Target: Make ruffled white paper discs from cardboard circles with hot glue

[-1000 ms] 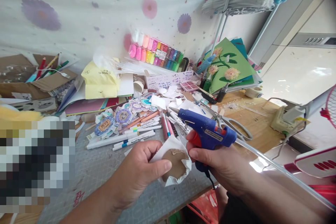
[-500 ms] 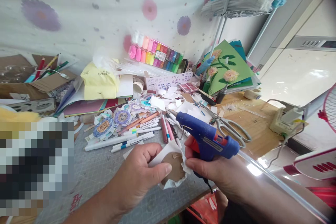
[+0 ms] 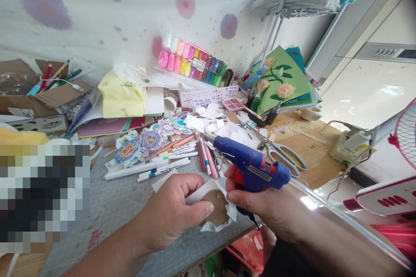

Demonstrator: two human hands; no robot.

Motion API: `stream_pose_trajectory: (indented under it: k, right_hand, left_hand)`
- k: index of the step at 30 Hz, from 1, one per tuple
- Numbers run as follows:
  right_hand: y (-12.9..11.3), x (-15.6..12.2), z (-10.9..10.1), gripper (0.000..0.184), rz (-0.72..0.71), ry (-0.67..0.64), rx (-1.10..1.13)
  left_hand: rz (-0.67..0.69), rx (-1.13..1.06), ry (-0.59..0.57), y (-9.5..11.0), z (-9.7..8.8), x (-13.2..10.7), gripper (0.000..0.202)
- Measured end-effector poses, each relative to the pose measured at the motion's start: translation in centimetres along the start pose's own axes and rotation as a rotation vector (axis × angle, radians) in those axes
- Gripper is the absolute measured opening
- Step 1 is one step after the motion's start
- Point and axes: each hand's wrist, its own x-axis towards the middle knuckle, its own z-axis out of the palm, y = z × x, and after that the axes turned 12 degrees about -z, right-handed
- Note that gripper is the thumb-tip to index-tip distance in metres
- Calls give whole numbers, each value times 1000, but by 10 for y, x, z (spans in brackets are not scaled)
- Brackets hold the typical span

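Observation:
A round brown cardboard disc (image 3: 216, 206) has white paper (image 3: 212, 187) folded around its rim. My left hand (image 3: 178, 207) pinches it from the left, thumb on the cardboard and fingers behind. In my right hand (image 3: 250, 197) is a blue hot glue gun (image 3: 253, 162), its nozzle pointing up and left, away from the disc. A long clear glue stick (image 3: 338, 216) runs out of its back end. My right thumb and a finger also touch the paper at the disc's right edge.
Several markers (image 3: 164, 171) and decorated paper discs (image 3: 128, 150) lie on the grey cutting mat (image 3: 123, 212). Scissors (image 3: 282, 153) rest at the right among paper scraps. Beyond stand coloured clay packs (image 3: 193, 65) and a green card (image 3: 281, 80). A power strip (image 3: 349, 145) sits on the right.
The view has shifted slightly. My right hand and the glue gun have moved a little to the left, and both hands keep their hold on the disc and gun.

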Motion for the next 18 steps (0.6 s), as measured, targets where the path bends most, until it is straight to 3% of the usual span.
stream_pose_trajectory:
  k: [9, 18]
  right_hand:
    - [2, 2, -2, 33, 13, 31, 104]
    - [-4, 2, 3, 23, 77, -20, -59]
  left_hand:
    - [-42, 107, -29, 4, -1, -3, 17]
    - [-88, 231, 66, 6, 0, -3, 13]
